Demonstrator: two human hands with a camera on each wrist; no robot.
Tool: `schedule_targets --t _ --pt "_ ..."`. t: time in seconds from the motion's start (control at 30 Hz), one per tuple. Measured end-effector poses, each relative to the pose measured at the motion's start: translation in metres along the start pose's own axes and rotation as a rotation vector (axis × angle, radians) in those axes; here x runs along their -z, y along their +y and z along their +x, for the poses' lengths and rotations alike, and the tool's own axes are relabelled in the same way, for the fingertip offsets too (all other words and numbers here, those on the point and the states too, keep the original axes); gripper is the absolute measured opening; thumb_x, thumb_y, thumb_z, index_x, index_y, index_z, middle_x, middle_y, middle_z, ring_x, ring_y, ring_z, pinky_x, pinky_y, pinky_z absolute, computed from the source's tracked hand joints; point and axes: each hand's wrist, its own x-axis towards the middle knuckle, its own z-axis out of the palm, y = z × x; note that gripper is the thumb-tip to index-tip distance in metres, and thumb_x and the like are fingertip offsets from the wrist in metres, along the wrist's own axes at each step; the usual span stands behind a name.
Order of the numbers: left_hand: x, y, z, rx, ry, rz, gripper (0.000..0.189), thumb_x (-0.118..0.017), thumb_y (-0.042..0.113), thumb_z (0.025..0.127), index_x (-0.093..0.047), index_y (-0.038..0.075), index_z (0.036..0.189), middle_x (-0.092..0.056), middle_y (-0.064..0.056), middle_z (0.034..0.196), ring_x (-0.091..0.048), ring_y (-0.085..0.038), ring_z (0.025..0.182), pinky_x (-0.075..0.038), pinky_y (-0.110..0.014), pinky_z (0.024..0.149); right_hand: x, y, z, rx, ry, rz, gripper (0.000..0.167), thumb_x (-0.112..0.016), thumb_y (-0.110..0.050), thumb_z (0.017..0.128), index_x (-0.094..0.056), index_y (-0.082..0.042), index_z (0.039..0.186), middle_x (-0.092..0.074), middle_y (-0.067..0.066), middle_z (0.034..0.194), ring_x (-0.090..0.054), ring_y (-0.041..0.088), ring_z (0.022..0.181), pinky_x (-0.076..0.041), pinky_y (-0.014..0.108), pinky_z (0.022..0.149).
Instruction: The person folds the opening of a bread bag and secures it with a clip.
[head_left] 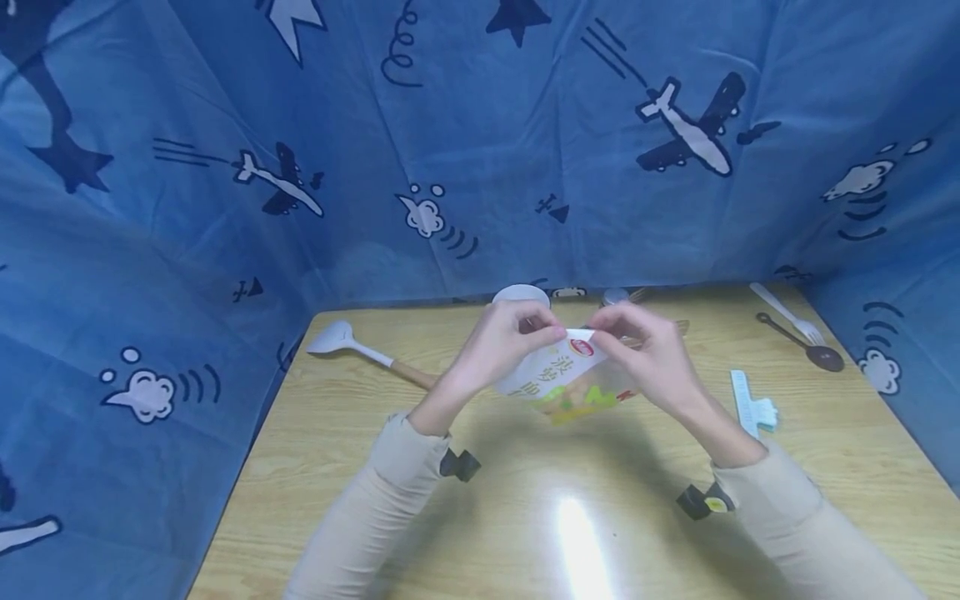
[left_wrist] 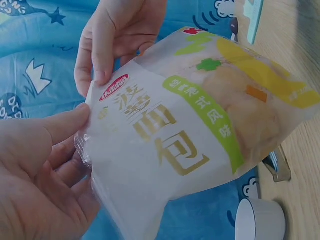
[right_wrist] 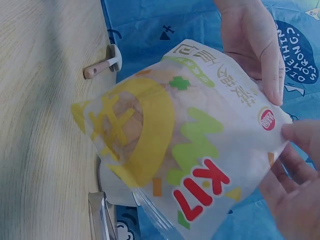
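Both hands hold up a bread bag (left_wrist: 165, 125), white and translucent with gold Chinese letters, a red oval logo and yellow and green print. Pale bread shows through its lower part. My left hand (head_left: 512, 337) pinches the top edge between thumb and fingers on the left. On the right, my right hand (head_left: 651, 354) pinches the same edge close to the logo, thumb against fingertips. The bag hangs tilted above the table, and the two hands are a short gap apart. In the right wrist view the bag (right_wrist: 165, 135) shows red "K17" lettering.
On the wooden table (head_left: 525, 517), a white spatula (head_left: 337, 337) with a wooden handle lies left. A white bowl (head_left: 521, 293) stands behind the hands. At right lie a light blue clip (head_left: 750, 408), a brown spoon (head_left: 823, 358) and a white fork (head_left: 787, 310). Blue curtain (head_left: 465, 150) encloses the back and sides.
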Motion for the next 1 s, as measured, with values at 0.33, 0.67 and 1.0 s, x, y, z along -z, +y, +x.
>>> schedule_targets --t 0.33,0.67,1.0 --pt "0.0001 0.0025 -0.0008 -0.061 0.037 0.047 0.007 -0.079 0.016 0.094 -0.080 0.009 0.097 -0.079 -0.005 0.091 -0.068 -0.011 0.078 -0.055 -0.020 0.073 -0.0067 -0.0106 0.0042 -0.128 -0.075 -0.053 0.019 -0.074 -0.022 0.100 -0.076 -0.012 0.115 -0.080 0.006 0.109 -0.071 0.006 0.092 -0.056 0.023 0.081" --pt "0.0032 0.0033 -0.0029 -0.040 -0.048 0.072 0.007 -0.081 0.015 0.092 -0.081 0.009 0.097 -0.080 -0.006 0.089 -0.071 -0.012 0.080 -0.056 -0.020 0.076 -0.0066 -0.0077 0.0032 -0.016 -0.030 -0.132 0.006 -0.079 -0.009 0.094 -0.081 -0.010 0.099 -0.082 0.006 0.092 -0.069 0.000 0.078 -0.054 0.015 0.072" --pt "-0.0030 -0.0003 -0.0080 -0.034 0.066 0.092 0.010 -0.081 0.011 0.091 -0.081 0.010 0.102 -0.081 -0.005 0.098 -0.074 -0.016 0.085 -0.057 -0.023 0.078 -0.0072 -0.0013 -0.0002 0.020 -0.004 -0.161 0.008 -0.078 -0.006 0.093 -0.080 -0.008 0.101 -0.082 0.008 0.095 -0.070 -0.002 0.081 -0.056 0.016 0.073"
